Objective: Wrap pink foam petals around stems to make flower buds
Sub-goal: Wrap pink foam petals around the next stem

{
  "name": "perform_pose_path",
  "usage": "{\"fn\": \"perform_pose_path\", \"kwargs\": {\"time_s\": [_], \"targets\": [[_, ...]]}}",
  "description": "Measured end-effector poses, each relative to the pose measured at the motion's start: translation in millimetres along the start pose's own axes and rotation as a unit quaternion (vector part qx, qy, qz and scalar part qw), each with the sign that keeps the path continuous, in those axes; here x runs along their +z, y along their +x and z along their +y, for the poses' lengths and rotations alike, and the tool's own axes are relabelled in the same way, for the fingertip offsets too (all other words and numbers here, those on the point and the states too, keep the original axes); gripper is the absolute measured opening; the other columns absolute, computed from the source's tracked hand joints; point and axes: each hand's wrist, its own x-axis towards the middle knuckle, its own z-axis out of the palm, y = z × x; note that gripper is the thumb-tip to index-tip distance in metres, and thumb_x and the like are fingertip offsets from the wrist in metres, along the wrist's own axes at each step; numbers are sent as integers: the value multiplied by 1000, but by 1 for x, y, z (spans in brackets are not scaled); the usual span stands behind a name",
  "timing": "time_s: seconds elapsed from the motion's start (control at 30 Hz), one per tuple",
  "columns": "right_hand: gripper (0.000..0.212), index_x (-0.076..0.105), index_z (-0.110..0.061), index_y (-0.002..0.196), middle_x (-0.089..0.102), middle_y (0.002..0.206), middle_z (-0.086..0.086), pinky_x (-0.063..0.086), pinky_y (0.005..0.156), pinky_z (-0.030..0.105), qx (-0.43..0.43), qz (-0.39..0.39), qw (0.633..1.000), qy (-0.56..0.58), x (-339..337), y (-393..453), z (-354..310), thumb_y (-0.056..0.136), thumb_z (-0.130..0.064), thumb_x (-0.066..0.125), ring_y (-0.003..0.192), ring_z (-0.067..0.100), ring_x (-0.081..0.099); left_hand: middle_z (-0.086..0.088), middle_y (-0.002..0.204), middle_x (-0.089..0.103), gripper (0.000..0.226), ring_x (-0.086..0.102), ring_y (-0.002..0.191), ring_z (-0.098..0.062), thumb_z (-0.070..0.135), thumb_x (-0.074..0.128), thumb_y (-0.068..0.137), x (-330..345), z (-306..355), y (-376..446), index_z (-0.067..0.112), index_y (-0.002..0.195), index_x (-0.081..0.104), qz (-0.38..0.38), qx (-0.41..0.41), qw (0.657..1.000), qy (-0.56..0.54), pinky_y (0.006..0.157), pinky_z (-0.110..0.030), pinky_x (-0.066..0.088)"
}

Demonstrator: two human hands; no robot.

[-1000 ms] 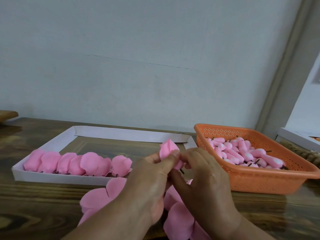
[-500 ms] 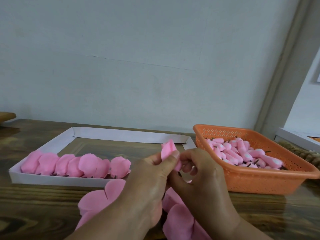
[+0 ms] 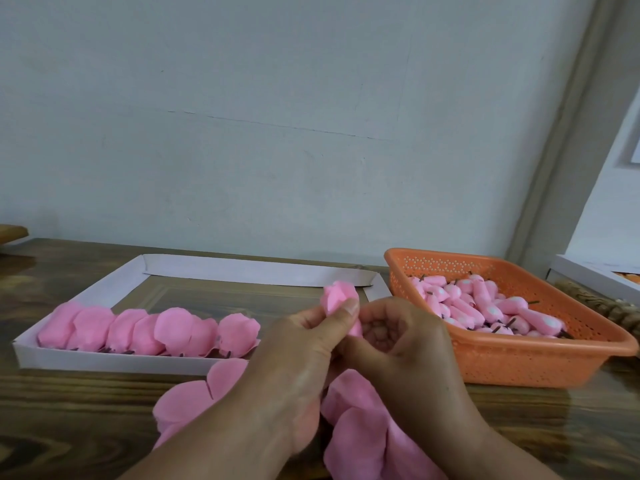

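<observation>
Both hands meet over the table's front middle, around one pink foam petal [image 3: 337,296] that curls into a bud. My left hand [image 3: 301,344] pinches it between thumb and fingers, the thumb across its lower part. My right hand [image 3: 401,348] has its fingers curled against the bud's base; the stem is hidden behind them. Loose pink petals [image 3: 187,401] lie on the table under my wrists. A row of wrapped buds [image 3: 149,329] lies along the near side of a white cardboard tray [image 3: 114,362].
An orange plastic basket [image 3: 519,362] at the right holds several small pink stem cores [image 3: 481,308]. A white box edge [image 3: 588,275] and a woven object [image 3: 602,306] sit at the far right. The wall stands close behind the wooden table [image 3: 69,427].
The petal has closed tighter around the bud between my fingers, and both hands have stayed in about the same place.
</observation>
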Motion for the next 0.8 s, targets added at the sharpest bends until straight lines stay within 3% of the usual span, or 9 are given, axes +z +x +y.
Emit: {"fn": "perform_pose_path", "kwargs": {"time_s": [0.1,0.27,0.37,0.47,0.67,0.73,0.8], "targets": [[19,65,-17,68,69,67,5,53,55,29,33,-32,998,51,-2,1,-4,72,-1,75,59,21,65,-23,87,73,34,73,74,-28,25,67,67,-1,1,2,-3,84,74,-23,-17,999,-16,53,-26,56],[8,68,-5,76,72,71,13,57,62,30,83,-79,984,134,-6,1,-6,74,2,73,69,29,69,-23,89,73,30,73,78,-27,23,62,70,-2,1,3,-4,79,73,-61,-16,998,-19,62,-28,60],[7,67,-1,76,71,70,16,54,55,23,106,-101,974,174,-9,3,-6,74,5,71,62,23,68,-25,95,71,36,71,90,-31,24,61,73,-4,2,5,-7,85,73,-63,-13,998,-7,78,-33,59],[9,67,-2,71,69,65,14,44,48,16,115,-125,964,204,-11,4,-5,72,6,71,52,11,60,-33,108,65,44,62,102,-41,25,61,75,-6,3,6,-10,101,66,-64,-13,998,6,97,-48,47],[12,70,-5,68,65,63,12,41,47,18,133,-167,948,237,-12,5,-3,72,6,68,51,11,55,-23,95,69,42,53,92,-34,25,59,77,-8,2,8,-5,106,63,-74,-15,997,3,71,-39,44],[6,70,0,73,65,67,16,41,47,19,154,-170,941,251,-12,5,-2,71,5,68,53,14,53,-21,95,70,45,55,90,-33,26,60,73,-7,1,7,-3,107,63,-71,-12,997,11,69,-38,46],[18,69,8,83,63,71,21,40,48,20,174,-178,934,257,-12,5,0,66,2,73,56,17,51,-20,96,71,45,59,90,-32,27,62,68,-6,1,5,-1,103,65,-66,-8,997,25,73,-41,48]]}}
